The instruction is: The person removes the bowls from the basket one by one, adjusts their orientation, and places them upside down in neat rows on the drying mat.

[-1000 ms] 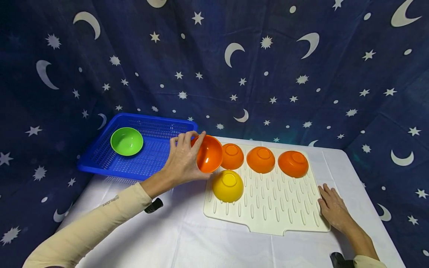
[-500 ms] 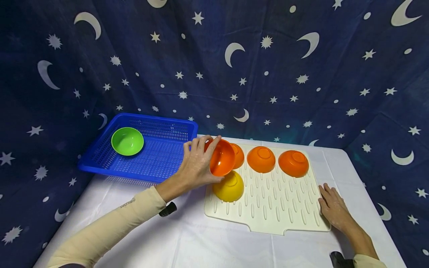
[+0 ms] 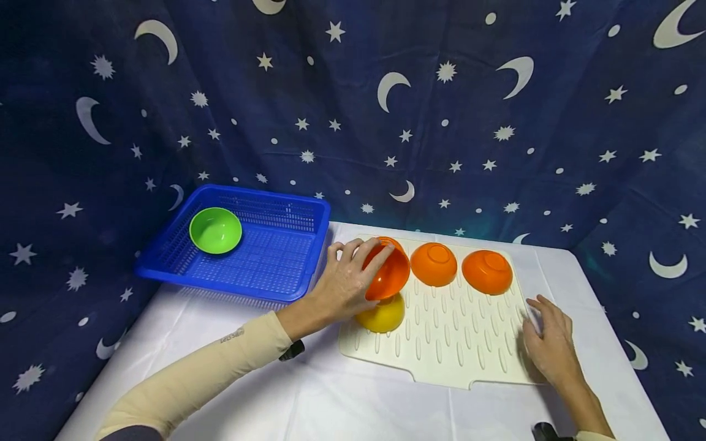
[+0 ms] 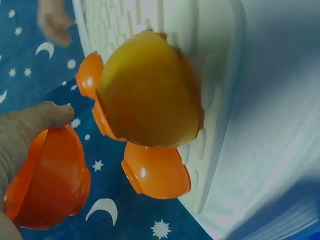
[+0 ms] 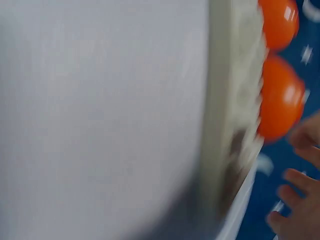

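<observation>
My left hand (image 3: 344, 285) grips an orange bowl (image 3: 394, 275) by its rim, tilted with its inside toward me, above the left part of a cream drying mat (image 3: 441, 361). In the left wrist view that orange bowl (image 4: 55, 185) hangs apart from the mat. Just below it on the mat sits an upside-down yellow bowl (image 3: 383, 316), partly covered. Behind the held bowl, another orange bowl is mostly hidden. Two more upturned orange bowls, one central (image 3: 434, 264) and one to the right (image 3: 487, 272), stand along the back. My right hand (image 3: 553, 343) hovers at the mat's right edge, holding nothing.
A blue plastic basket (image 3: 231, 288) stands at the back left, with a green bowl (image 3: 216, 231) upright inside it. White cloth (image 3: 353, 404) covers the table. A dark blue curtain (image 3: 331, 79) with moons and stars rises behind.
My left hand has carried the orange bowl rightward and slightly down, from beside the basket to over the mat. The right hand has lifted from the mat's edge. The view has shifted slightly.
</observation>
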Demonstrator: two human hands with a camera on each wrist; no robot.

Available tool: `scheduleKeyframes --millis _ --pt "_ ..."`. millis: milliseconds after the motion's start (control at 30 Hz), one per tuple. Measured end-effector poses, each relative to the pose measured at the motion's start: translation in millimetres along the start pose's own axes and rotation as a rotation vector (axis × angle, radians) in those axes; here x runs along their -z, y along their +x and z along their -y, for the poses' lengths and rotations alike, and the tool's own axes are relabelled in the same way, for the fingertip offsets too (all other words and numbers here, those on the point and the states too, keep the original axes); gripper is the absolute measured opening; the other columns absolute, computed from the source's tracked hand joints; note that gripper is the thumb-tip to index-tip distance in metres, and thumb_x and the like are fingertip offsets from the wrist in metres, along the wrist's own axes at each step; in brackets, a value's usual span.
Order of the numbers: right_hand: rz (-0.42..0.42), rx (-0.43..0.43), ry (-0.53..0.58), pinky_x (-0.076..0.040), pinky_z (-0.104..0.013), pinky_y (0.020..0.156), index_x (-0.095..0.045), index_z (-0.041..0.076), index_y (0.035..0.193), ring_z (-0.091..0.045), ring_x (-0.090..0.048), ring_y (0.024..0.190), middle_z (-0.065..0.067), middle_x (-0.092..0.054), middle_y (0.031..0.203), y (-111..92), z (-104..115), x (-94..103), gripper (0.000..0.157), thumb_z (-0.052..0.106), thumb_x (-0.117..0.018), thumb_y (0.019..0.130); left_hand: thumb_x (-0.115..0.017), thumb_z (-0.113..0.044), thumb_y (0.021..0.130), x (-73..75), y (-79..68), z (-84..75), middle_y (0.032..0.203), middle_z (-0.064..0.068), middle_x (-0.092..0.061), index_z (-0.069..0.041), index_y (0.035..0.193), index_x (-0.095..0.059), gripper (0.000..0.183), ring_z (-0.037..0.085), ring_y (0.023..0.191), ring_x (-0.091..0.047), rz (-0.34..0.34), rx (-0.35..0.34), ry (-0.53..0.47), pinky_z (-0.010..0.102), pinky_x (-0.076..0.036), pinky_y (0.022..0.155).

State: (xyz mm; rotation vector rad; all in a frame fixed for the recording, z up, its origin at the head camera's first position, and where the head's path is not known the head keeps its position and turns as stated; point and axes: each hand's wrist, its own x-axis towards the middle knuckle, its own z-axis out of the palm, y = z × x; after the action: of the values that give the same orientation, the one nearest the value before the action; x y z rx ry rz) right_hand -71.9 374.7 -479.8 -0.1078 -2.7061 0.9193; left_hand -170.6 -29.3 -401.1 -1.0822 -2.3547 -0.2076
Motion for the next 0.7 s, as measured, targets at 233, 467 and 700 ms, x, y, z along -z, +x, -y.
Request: scheduleKeyframes --millis 233,467,700 --pt "0.025 0.116 0.204 -0.031 -0.026 0.109 -0.060 0.000 0.133 -0.028 -0.048 0.128 -0.015 -0.058 0.135 -2.4 71.3 -19.8 0.032 0.017 -0.053 0.107 -0.086 -0.046 0.078 -8.5 3.5 -14.9 0.143 0.013 -0.043 -0.015 0.150 -0.048 0.088 0.031 0.123 -0.043 -0.082 -0.199 0.082 0.051 -0.039 0.093" --pt "0.341 0.120 0.562 -0.044 -0.018 0.098 -0.045 -0.007 0.145 -0.012 -0.059 0.118 -0.027 -0.057 0.135 2.1 106.8 -37.5 0.045 0.022 -0.032 0.113 -0.066 -0.028 0.097 -20.4 4.0 -30.3 0.143 0.009 -0.046 -0.020 0.149 -0.050 0.055 0.027 0.120 -0.044 -0.211 -0.394 0.232 0.044 -0.036 0.091" --pt "0.704 0.008 0.853 -0.047 -0.031 0.101 -0.019 -0.012 0.155 -0.010 -0.057 0.124 -0.019 -0.042 0.153 5.1 118.8 -46.1 0.064 0.035 -0.015 0.113 -0.059 -0.019 0.100 -31.5 1.9 -44.7 0.142 0.005 -0.046 -0.025 0.150 -0.046 0.052 0.026 0.120 -0.045 -0.358 -0.556 0.335 0.041 -0.032 0.088"
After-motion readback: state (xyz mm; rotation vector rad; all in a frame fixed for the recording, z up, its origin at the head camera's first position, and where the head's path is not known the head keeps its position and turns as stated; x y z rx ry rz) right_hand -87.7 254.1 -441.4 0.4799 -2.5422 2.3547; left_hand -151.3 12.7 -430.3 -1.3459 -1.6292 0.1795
